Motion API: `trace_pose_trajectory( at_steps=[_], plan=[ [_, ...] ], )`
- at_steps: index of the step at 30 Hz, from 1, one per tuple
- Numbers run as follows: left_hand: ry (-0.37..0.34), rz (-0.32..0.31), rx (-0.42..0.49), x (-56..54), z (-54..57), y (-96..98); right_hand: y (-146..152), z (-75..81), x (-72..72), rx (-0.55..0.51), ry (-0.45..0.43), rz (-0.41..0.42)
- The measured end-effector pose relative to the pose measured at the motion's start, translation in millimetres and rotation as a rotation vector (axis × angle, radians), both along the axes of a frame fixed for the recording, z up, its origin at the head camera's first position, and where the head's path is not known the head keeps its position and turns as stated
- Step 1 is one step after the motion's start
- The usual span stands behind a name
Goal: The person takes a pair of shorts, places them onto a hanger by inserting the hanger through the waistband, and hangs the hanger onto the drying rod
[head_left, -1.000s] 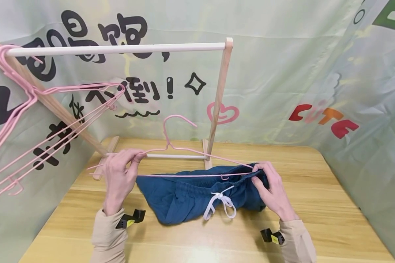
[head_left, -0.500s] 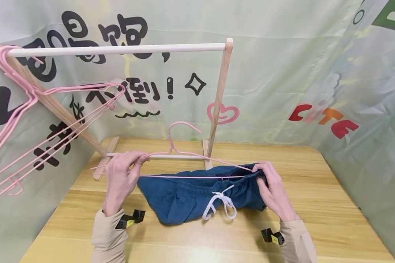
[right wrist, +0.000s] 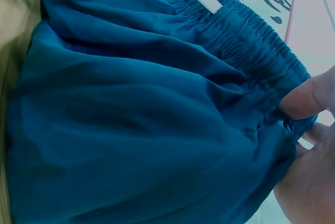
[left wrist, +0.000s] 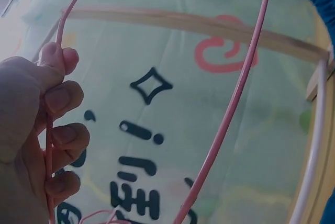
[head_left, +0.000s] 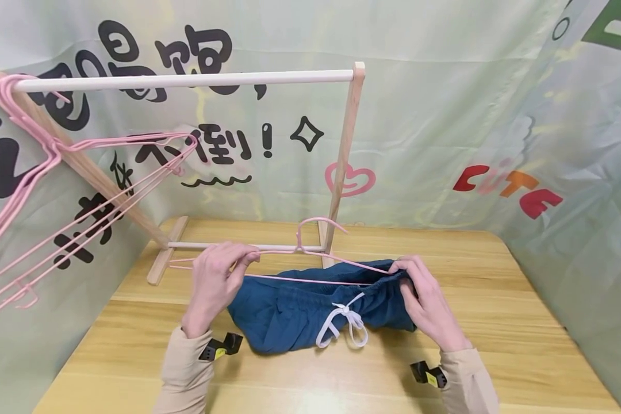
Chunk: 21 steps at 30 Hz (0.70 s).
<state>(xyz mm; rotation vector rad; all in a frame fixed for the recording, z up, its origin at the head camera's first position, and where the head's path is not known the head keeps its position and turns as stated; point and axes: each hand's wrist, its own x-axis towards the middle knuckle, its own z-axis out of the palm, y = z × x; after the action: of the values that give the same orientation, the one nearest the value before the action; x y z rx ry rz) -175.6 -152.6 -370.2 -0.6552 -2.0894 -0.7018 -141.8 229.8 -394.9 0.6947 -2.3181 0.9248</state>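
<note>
My left hand (head_left: 219,282) grips the upper left arm of a pink clothes hanger (head_left: 300,248), fingers wrapped round the wire in the left wrist view. The hanger's right end sits inside the waistband of dark blue shorts (head_left: 290,319), its hook pointing up. With my right hand (head_left: 426,296) I pinch the right side of the elastic waistband (right wrist: 267,72), thumb on the outside. A white drawstring (head_left: 344,319) tied in a bow hangs at the front of the shorts. The right tip of the hanger is hidden by cloth and fingers.
Behind stands a drying rack with a white top rail (head_left: 202,79) and wooden legs (head_left: 344,155). Several pink hangers (head_left: 46,144) hang at its left end. A printed curtain (head_left: 434,103) surrounds the wooden table (head_left: 497,299).
My left hand has moved right, carrying the hanger deeper into the waistband. Its hook has shifted right and lower. The right hand has barely moved and still pinches the waistband.
</note>
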Motion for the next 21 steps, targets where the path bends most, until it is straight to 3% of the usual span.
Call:
trace_pose_trajectory(
  at_steps=[13,21],
  plan=[
    [0.049,-0.028,-0.023,-2.4,-10.9,30.0,-5,-1.2,-1.9,-0.054,0.109,0.083],
    [0.034,-0.029,-0.004,-1.6,-17.5,46.8,-10,1.2,-2.0,-0.091,0.159,0.144]
  ],
)
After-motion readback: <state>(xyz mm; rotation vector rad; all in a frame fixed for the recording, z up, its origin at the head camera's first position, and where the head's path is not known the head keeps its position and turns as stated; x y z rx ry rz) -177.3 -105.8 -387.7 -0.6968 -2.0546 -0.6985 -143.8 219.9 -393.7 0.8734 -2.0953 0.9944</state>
